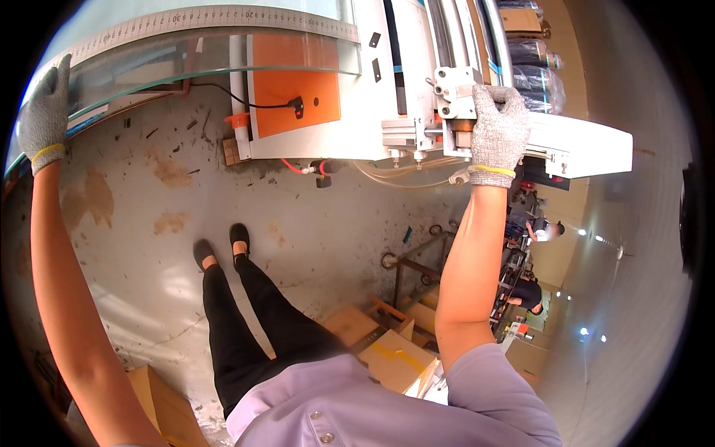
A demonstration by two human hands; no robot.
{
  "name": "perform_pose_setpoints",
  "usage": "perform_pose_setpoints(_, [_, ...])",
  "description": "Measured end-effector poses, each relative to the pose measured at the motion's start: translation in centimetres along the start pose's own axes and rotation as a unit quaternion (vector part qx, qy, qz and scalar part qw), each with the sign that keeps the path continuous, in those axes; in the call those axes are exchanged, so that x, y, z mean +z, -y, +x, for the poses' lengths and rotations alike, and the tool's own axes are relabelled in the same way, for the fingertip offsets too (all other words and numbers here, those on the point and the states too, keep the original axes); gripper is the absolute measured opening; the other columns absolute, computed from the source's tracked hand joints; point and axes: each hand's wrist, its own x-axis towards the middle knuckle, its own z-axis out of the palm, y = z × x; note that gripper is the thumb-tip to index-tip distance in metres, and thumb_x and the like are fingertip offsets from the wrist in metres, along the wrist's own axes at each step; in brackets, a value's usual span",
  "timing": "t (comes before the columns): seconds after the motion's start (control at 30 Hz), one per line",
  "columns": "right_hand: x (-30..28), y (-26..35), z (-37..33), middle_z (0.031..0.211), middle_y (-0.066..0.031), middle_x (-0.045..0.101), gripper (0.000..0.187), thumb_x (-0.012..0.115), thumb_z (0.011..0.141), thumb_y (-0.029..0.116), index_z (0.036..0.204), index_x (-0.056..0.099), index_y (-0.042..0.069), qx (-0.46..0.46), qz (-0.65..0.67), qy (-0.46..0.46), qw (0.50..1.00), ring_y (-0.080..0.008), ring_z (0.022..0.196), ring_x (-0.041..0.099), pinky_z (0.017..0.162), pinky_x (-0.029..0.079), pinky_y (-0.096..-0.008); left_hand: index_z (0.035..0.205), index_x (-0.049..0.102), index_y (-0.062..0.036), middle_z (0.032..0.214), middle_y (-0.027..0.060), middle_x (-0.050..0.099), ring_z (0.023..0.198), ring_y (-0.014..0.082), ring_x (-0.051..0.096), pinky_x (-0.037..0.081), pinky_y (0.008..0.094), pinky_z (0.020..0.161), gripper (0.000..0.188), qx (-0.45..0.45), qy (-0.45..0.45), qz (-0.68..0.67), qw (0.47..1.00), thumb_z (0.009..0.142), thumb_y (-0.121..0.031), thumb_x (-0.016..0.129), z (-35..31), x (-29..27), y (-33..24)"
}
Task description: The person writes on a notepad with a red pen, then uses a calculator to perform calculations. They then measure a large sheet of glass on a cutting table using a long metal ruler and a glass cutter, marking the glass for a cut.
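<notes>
My left hand, in a grey knit glove with a yellow cuff, lies at the left end of a long steel ruler on a glass sheet. One digit stretches along the edge; the other fingers are partly hidden. At the right, my right hand, in a matching glove, is closed at the metal carriage of a machine. Its fingers curl round a part of the carriage that the glove covers. Just left of that hand is a brown cylindrical piece.
Below the glass is an orange panel with a black cable plug. A white arm juts right from the machine. Cardboard boxes and a metal frame stand near my legs. Two people are farther off at right.
</notes>
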Motion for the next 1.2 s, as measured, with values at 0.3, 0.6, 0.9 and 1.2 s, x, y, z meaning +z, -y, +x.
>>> perform_pose_setpoints(0.3, [-0.2,1.3,-0.6,0.077,-0.0156,0.071,0.02,0.074,0.087,0.019,0.087,0.067,0.001,0.046,0.031,0.003,0.998,-0.0281,0.072,0.071,0.071,0.054,-0.0383,0.104,0.077,-0.0115,0.095,0.012,0.075,0.084,0.0275,0.072,0.058,0.0384,0.079,0.033,-0.207,-0.016,-0.443,0.872,0.101,-0.04,0.06,-2.7,-12.0,-11.6])
perform_pose_setpoints(0.6, [-0.3,2.0,-0.3,0.088,-0.0184,0.069,0.023,0.071,0.089,0.024,0.089,0.062,0.003,0.084,0.058,0.042,0.994,-0.0382,0.085,0.069,0.078,0.052,-0.0481,0.114,0.069,0.001,0.093,0.0065,0.07,0.079,0.0128,0.063,0.052,0.0304,0.074,0.029,-0.158,0.114,-0.876,0.442,0.108,-0.022,0.052,-4.8,-37.9,-38.6])
perform_pose_setpoints(0.9, [0.0,1.6,-0.2,0.086,-0.0204,0.07,0.019,0.069,0.088,0.019,0.095,0.062,0.003,0.074,0.027,0.039,0.996,-0.0397,0.085,0.07,0.075,0.056,-0.0513,0.079,0.076,-0.0024,0.079,0.0244,0.07,0.076,0.0411,0.07,0.055,0.0459,0.074,0.064,-0.278,0.196,-0.686,0.643,0.096,-0.059,0.052,2.0,-42.1,-40.0])
perform_pose_setpoints(1.2, [-0.4,2.2,-0.3,0.088,-0.0197,0.071,0.015,0.066,0.089,0.018,0.097,0.064,0.005,0.081,0.049,0.053,0.994,-0.0393,0.084,0.071,0.076,0.056,-0.0508,0.081,0.077,-0.0064,0.073,0.0193,0.069,0.073,0.0397,0.069,0.055,0.0489,0.071,0.047,-0.259,0.081,-0.698,0.663,0.096,-0.047,0.058,1.1,-40.3,-41.1])
